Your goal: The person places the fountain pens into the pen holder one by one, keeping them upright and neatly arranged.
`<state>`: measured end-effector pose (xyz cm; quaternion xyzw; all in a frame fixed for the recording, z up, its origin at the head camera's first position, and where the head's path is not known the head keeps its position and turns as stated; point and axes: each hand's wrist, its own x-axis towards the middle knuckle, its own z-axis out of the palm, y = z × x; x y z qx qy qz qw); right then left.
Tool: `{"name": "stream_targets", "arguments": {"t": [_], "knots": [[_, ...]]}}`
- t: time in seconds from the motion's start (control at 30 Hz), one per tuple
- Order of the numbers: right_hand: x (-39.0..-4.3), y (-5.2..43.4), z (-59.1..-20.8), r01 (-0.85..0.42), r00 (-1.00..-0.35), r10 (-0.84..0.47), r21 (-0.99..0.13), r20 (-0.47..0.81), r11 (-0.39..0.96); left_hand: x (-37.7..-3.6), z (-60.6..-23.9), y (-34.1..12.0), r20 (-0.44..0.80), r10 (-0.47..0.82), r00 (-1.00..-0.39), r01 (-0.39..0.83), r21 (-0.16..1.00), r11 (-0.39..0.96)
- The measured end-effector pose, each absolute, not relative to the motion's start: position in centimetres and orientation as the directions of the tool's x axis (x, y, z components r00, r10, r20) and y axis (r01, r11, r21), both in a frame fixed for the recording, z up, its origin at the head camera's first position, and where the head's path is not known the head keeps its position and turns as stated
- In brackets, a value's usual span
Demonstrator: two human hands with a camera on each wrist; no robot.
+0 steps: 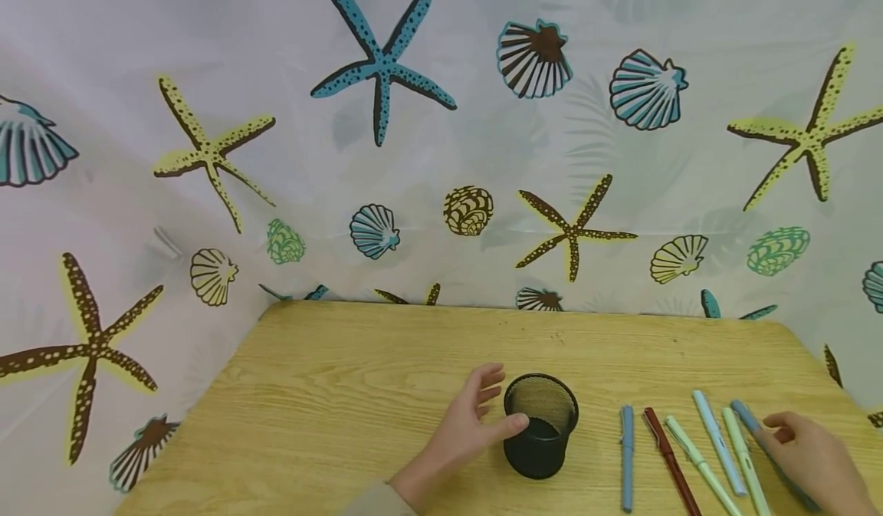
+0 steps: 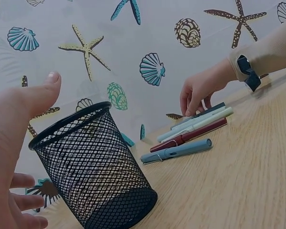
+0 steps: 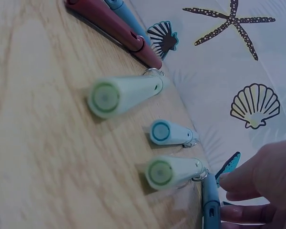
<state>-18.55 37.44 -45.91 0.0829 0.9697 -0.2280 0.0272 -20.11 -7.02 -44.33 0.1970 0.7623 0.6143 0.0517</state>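
Observation:
A black mesh pen cup (image 1: pixel 538 462) stands upright on the wooden table. Beside it my left hand (image 1: pixel 469 428) has its fingers spread on the cup's left, the thumb reaching over the near rim. The left wrist view shows no firm grip on the mesh cup (image 2: pixel 95 162). At the far right of a row of pens, my right hand (image 1: pixel 814 451) has thumb and fingertips at a dark blue pen (image 1: pixel 745 415), which lies on the table. In the right wrist view its blue barrel (image 3: pixel 210 200) sits against the fingers.
Left of that pen lie a pale green pen (image 1: pixel 745 458), a light blue pen (image 1: pixel 719 443), another pale green pen (image 1: pixel 704 466), a dark red pen (image 1: pixel 671 458) and a blue pen (image 1: pixel 627 458). A shell-and-starfish curtain (image 1: pixel 441 156) hangs behind the table (image 1: pixel 345 393).

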Motion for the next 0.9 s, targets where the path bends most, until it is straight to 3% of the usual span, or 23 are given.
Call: {"name": "stream_targets", "arguments": {"t": [0.47,0.9], "knots": [[-19.3,37.6,-47.1,0.242,-0.968,0.188,-0.435,-0.164,0.867,-20.8,-45.0,-4.9,0.208,0.407,-0.889,0.287,0.947,0.144],[-19.2,37.6,-47.2,0.195,-0.98,0.155,-0.454,-0.125,0.869,-21.3,-45.4,-3.9,0.251,0.414,-0.875,0.324,0.939,0.116]]}}
